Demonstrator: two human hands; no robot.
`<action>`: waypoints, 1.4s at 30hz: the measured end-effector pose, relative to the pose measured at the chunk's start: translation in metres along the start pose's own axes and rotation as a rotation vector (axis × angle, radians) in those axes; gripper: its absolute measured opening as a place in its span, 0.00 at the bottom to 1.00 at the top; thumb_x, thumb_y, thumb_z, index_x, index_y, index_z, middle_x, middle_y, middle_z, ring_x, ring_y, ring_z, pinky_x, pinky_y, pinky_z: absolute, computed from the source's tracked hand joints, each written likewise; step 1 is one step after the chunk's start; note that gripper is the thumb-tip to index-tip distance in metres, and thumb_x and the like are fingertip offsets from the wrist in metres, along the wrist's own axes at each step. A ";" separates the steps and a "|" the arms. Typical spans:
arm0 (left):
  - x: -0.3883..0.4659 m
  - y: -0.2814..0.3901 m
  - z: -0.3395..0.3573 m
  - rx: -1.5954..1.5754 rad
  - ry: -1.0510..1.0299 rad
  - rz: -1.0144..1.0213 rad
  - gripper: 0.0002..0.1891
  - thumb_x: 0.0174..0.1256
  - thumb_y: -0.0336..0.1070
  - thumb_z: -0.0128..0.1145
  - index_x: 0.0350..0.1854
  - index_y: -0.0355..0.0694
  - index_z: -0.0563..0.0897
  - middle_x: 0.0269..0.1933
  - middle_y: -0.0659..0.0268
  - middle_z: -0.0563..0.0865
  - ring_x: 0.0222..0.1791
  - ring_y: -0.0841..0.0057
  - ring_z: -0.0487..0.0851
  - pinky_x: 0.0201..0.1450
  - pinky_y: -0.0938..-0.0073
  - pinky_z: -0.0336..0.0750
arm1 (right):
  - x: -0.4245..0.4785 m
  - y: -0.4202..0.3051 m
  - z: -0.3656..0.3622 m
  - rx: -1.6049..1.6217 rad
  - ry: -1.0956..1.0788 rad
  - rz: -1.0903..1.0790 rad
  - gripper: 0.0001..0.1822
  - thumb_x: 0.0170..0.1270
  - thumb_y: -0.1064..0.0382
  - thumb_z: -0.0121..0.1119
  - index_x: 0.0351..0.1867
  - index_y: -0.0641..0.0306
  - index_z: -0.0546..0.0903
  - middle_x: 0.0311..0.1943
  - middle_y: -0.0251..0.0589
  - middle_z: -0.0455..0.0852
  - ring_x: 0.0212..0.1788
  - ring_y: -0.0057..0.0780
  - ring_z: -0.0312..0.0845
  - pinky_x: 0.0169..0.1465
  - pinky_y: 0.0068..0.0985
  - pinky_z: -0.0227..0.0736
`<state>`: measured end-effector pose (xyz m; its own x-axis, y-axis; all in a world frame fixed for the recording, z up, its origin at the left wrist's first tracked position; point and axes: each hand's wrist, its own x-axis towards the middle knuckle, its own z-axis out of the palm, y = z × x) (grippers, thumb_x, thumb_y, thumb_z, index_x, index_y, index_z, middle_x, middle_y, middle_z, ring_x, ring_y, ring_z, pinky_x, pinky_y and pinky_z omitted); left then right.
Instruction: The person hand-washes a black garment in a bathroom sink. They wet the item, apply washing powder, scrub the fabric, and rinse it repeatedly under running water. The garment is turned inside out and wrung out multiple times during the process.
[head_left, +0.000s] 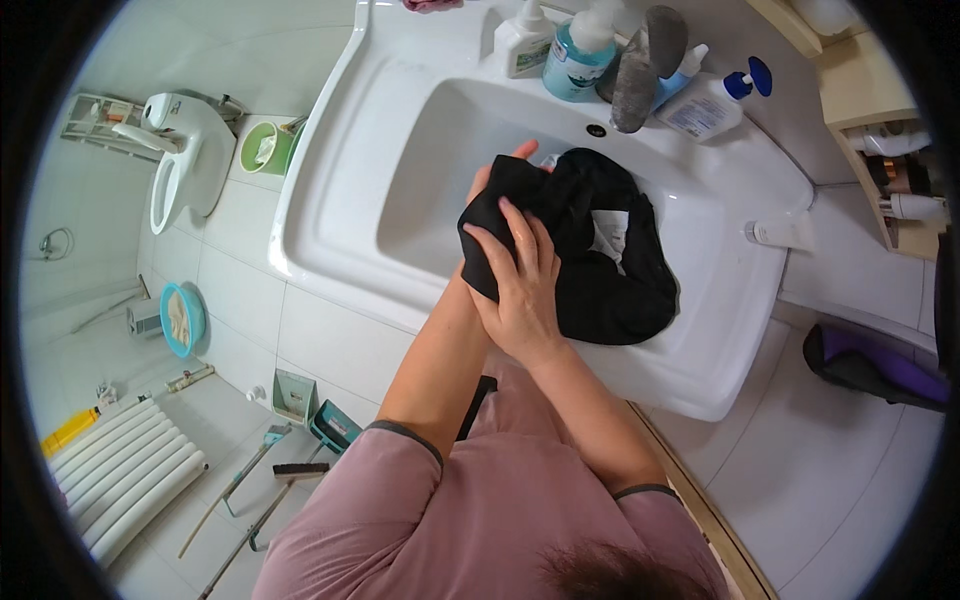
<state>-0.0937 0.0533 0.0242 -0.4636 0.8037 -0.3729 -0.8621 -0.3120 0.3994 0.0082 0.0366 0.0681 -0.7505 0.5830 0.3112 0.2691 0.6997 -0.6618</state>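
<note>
A black cloth garment (611, 300) is bunched over the right side of a white ceramic washbasin (337, 210), with a white label showing in its fold. My left hand (484, 184) is mostly hidden beneath one end of the garment; its fingertips show past the cloth's upper edge, and the cloth drapes over it. My right hand (525, 285) lies on top of that same part, fingers spread a little and pressing the cloth against the left hand. Whether the left fingers grip the cloth is hidden.
Along the basin's back edge stand a white bottle (523, 45), a blue soap pump bottle (576, 64), a grey object (634, 82) and a white pump bottle (697, 112). A white tube (780, 232) lies on the right rim. Brushes and dustpans (294, 396) stand at lower left.
</note>
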 end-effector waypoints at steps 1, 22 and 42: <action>-0.007 0.002 0.008 0.187 0.070 0.072 0.19 0.72 0.46 0.51 0.57 0.38 0.78 0.40 0.59 0.84 0.47 0.65 0.81 0.53 0.67 0.78 | -0.001 -0.002 0.003 -0.073 0.015 0.051 0.24 0.53 0.62 0.67 0.55 0.52 0.78 0.67 0.51 0.65 0.64 0.49 0.66 0.60 0.39 0.66; -0.005 -0.028 0.014 0.503 0.527 -0.163 0.14 0.60 0.39 0.60 0.39 0.32 0.83 0.38 0.61 0.84 0.38 0.73 0.79 0.43 0.70 0.74 | 0.050 0.106 0.018 0.139 0.103 0.681 0.21 0.68 0.53 0.48 0.22 0.66 0.79 0.21 0.54 0.81 0.30 0.59 0.80 0.37 0.44 0.76; -0.030 0.080 -0.052 2.421 -0.368 0.344 0.20 0.48 0.45 0.69 0.45 0.45 0.84 0.41 0.61 0.82 0.46 0.66 0.81 0.53 0.65 0.67 | -0.024 0.085 -0.057 0.048 -0.560 0.356 0.28 0.59 0.60 0.64 0.61 0.57 0.73 0.51 0.43 0.81 0.44 0.41 0.84 0.49 0.34 0.79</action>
<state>-0.1596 -0.0224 0.0237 -0.2112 0.9682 -0.1341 0.9193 0.2434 0.3093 0.0840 0.1059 0.0432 -0.8242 0.4638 -0.3249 0.5415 0.4772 -0.6922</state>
